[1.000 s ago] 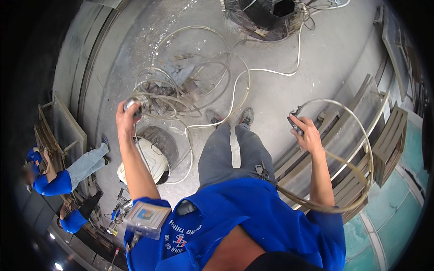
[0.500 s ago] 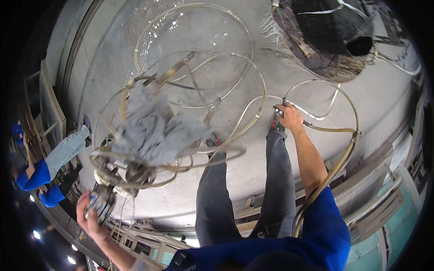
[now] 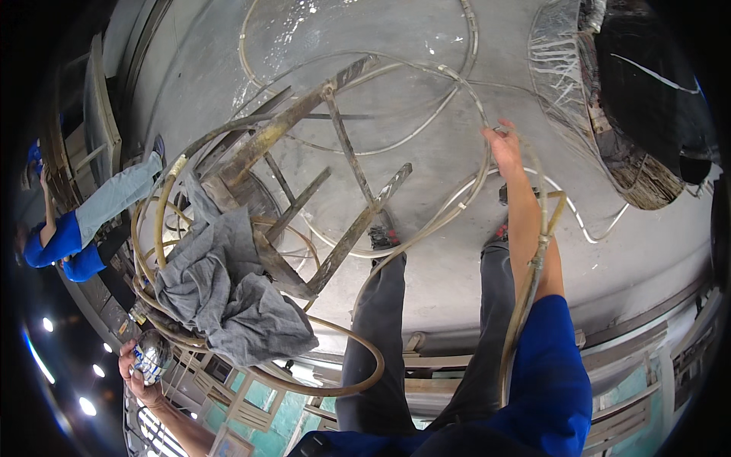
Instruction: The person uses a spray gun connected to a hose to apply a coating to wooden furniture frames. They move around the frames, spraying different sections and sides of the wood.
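At the lower left, my left hand (image 3: 138,378) is wrapped round a rounded, shiny container (image 3: 154,356) with blue marks. My right arm reaches forward, and my right hand (image 3: 505,148) is closed on a pale hose (image 3: 478,103) where it loops past the fingertips. Behind that forearm is a small dark object (image 3: 504,195) that I cannot make out, close to another yellowish hose (image 3: 561,199). A crumpled grey cloth (image 3: 232,293) lies over coiled hoses beside a dirty metal stand (image 3: 289,114) with several bars.
A black container (image 3: 647,84) with a crusted, plastic-wrapped rim stands at the upper right. More hose loops cross the grey floor (image 3: 411,114). Wooden frames (image 3: 434,385) line the near side. People in blue shirts (image 3: 57,236) are at the far left, beside more frames.
My right hand has moved forward, from a dark handheld tool with a hose to the pale hose loop. My left hand and its container have shifted nearer and left. The view has shifted.
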Tool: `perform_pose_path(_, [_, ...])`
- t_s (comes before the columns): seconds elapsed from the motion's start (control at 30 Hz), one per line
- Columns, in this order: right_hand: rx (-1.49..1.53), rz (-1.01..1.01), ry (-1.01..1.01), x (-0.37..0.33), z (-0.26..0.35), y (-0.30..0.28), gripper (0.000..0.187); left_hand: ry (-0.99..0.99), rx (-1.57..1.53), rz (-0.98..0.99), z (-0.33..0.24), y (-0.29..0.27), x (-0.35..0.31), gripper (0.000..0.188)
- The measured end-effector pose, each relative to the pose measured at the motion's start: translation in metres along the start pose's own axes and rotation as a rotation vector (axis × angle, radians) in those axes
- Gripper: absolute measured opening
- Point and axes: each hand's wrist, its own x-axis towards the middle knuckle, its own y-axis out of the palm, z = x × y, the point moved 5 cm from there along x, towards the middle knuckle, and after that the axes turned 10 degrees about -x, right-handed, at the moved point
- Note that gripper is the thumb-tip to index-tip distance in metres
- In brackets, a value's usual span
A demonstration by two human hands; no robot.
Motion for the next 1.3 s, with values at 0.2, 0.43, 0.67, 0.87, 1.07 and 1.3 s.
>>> perform_pose_path(0.2, [-0.153,-0.054,-0.147,0.015,0.034,0.007,0.071,-0.025,-0.101,-0.025,0.014,0.000,-0.009,0.040])
perform_pose_path(0.43, [0.288,-0.552,-0.065,-0.022,0.022,-0.079,0.053,-0.051,-0.110,-0.013,0.037,0.000,-0.014,0.040])
perform_pose_path(0.67, [0.391,-0.439,-0.348,-0.167,0.032,-0.165,0.039,0.095,-0.042,-0.007,0.024,0.006,0.011,0.037])
perform_pose_path(0.87, [0.006,-0.709,-0.329,-0.314,0.051,-0.210,0.060,0.191,0.258,0.033,-0.036,0.078,0.071,0.039])
perform_pose_path(1.07, [0.142,-0.751,-0.217,-0.511,0.103,-0.201,0.063,0.249,0.231,0.084,-0.110,0.161,0.094,0.033])
perform_pose_path(1.3, [0.066,-0.861,-0.264,-0.713,0.107,-0.160,0.057,0.685,0.781,-0.243,-0.180,0.162,0.018,0.051])
